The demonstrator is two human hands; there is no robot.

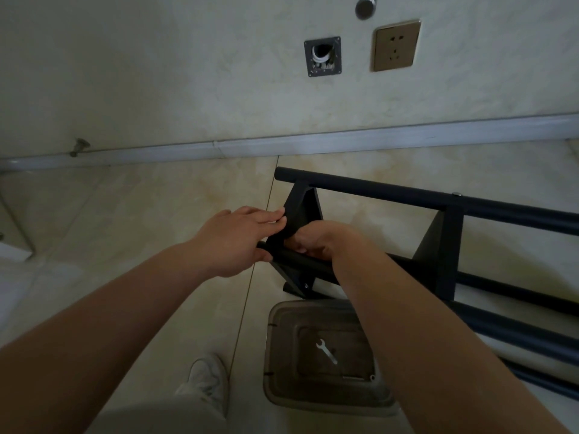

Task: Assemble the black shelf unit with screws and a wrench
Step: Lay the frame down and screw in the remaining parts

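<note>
Left hand grip pinching the shelf panel, right hand grip curled around the black tube

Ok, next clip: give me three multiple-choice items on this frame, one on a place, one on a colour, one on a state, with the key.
1. Where does the wrench lie?
A. in the clear plastic tray
B. on the shelf frame
C. in a hand

2. What colour is the shelf frame?
A. white
B. black
C. red

3. What is the left hand doing?
A. hanging idle
B. holding the wrench
C. holding the frame's end bracket

Key: 1 A, the wrench rests inside the tray on the floor; 2 B, tubes and brackets are black; 3 C, its fingers lie on the bracket, thumb by the tube.
</note>
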